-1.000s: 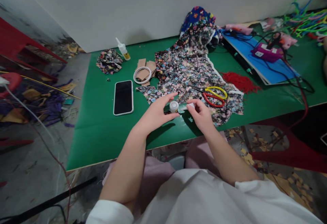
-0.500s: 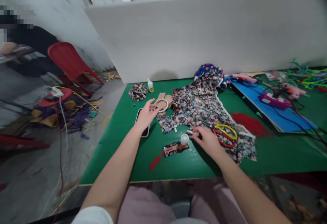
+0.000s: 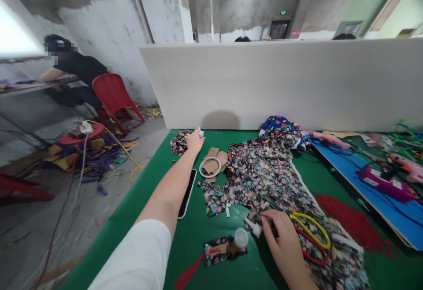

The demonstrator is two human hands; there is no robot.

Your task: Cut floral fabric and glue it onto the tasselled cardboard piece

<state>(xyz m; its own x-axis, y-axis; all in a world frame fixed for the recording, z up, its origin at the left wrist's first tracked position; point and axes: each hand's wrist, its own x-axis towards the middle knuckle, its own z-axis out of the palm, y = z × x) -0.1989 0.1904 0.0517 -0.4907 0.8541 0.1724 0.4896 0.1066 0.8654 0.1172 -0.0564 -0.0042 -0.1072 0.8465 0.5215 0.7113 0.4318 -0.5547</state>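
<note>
My left hand [image 3: 194, 143] is stretched far across the table, its fingers closed around a small white glue bottle [image 3: 201, 133] whose tip shows above them. Most of the bottle is hidden. My right hand [image 3: 280, 235] rests on the floral fabric [image 3: 264, 171], fingers apart, beside a white nozzle cap [image 3: 254, 228] that lies by the thumb. Scissors [image 3: 310, 237] with yellow and red handles lie just right of that hand. To its left, a small round clear container [image 3: 241, 238] stands on a floral bookmark-like strip [image 3: 214, 251] with a red tassel [image 3: 190, 272].
A white ring [image 3: 209, 167] lies on brown card pieces [image 3: 218, 155], near a phone [image 3: 188, 193]. Bunched floral cloth [image 3: 179, 143] is at the far left corner. Glue guns [image 3: 330, 140], a blue board [image 3: 373, 193] and red threads [image 3: 353, 221] occupy the right. A white partition [image 3: 280, 83] borders the back.
My left hand has moved from beside the white ring to the glue bottle at the back. My right hand has let go of the nozzle cap. The camera view has tilted up.
</note>
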